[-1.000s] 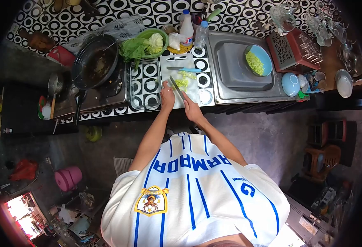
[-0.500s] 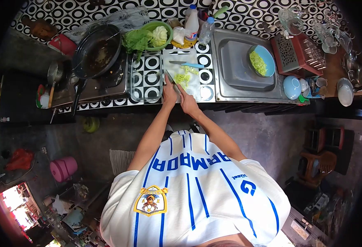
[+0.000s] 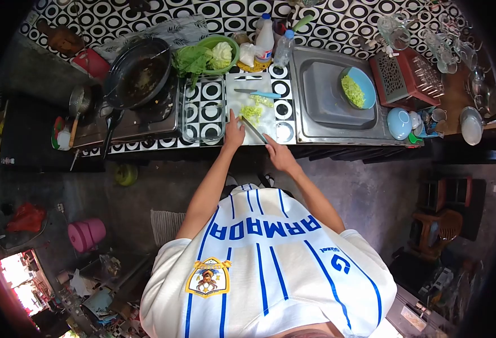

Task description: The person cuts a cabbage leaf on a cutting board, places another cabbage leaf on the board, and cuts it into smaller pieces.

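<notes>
My right hand (image 3: 280, 155) is wrapped round the handle of a large knife (image 3: 253, 131), whose blade points up and left over the cutting board (image 3: 268, 125). Beside the board's left edge is my left hand (image 3: 234, 133), fingers pointing away from me; whether it holds anything is too small to tell. Chopped greens (image 3: 251, 114) lie near the knife's tip, with more shreds (image 3: 262, 101) farther back. A blue-handled knife (image 3: 257, 93) lies across the board above them.
Left are a glass dish (image 3: 203, 121) and a black wok (image 3: 141, 76) on the stove. Behind stand a green basin (image 3: 234, 59) of leafy vegetables and bottles (image 3: 265, 39). The sink (image 3: 304, 132) at right holds a blue bowl (image 3: 370, 84) of shredded greens.
My right hand has moved right and toward me with the large knife, away from my left hand. The knife's blade now shows more fully. The whole view has shifted slightly.
</notes>
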Motion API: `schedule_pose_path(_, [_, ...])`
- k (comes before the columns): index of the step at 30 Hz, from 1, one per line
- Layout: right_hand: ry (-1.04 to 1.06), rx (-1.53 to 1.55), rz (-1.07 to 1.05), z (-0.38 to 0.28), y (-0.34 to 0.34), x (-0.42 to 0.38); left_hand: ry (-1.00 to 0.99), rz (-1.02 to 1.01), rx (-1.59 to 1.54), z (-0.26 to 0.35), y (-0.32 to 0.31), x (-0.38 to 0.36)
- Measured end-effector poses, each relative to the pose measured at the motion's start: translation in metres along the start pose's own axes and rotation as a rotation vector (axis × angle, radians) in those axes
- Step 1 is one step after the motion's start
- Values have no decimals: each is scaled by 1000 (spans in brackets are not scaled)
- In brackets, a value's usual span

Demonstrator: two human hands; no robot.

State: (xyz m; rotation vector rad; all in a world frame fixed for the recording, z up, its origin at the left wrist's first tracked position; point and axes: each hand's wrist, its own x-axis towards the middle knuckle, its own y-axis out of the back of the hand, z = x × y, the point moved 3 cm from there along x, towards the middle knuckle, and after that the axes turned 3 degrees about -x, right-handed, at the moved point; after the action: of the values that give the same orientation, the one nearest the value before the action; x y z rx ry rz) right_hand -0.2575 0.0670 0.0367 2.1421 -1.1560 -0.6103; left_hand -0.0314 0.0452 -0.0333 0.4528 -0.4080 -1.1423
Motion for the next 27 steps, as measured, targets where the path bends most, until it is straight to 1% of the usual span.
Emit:
schedule_pose_path(1, [24, -7, 9, 1, 9, 2, 18, -27, -43, -5, 3, 6])
schedule_pose_path(2, [-7, -23, -24, 3, 19, 3, 37, -55, -86, -8, 4, 11])
schedule_pose_path(3, [-38, -39, -57, -4, 36, 3, -20, 76, -111, 10, 18, 12])
schedule_pose_path(4, [-69, -54, -89, -6, 49, 2, -10, 50, -98, 14, 23, 17])
schedule_pose_path(5, [-1, 11, -27, 0, 56, 3, 0, 26, -84, 16, 30, 22])
schedule_pose_path(6, [-69, -14, -28, 2, 63, 5, 10, 3, -71, 17, 34, 28])
schedule_pose_path(7, [-30, -8, 56, 16, 64, 11, -42, 63, -88, 19, 35, 30])
schedule_pose_path(8, [11, -1, 139, 30, 63, 18, -43, 44, -87, 17, 35, 33])
schedule_pose_path(9, [37, -16, 223, 29, 69, 24, -43, 23, -87, 18, 36, 35])
schedule_pose_path(10, [-72, -5, 189, 29, 76, 27, -42, 1, -86, 18, 36, 35])
schedule_pose_path(12, [-117, -130, 148, 38, 81, 42, -19, -18, -83, 20, 36, 35])
schedule_pose_path(15, [-61, -174, 33, 42, 85, 60, -17, -43, -88, 22, 38, 39])
schedule_pose_path(18, [24, -240, 42, 42, 85, 74, -51, -48, -136, 18, 36, 42])
schedule_pose_path(22, [42, -219, 14, 32, 97, 88, -129, -50, -204, 12, 29, 39])
schedule_pose_path(23, [6, -234, -6, 28, 101, 88, -73, -121, -186, 10, 27, 36])
schedule_pose_path(26, [94, -261, -22, 45, 102, 100, -155, -71, -53, 5, 19, 30])
schedule_pose_path(27, [81, -311, -69, 46, 106, 105, -125, -65, -21, 8, 17, 32])
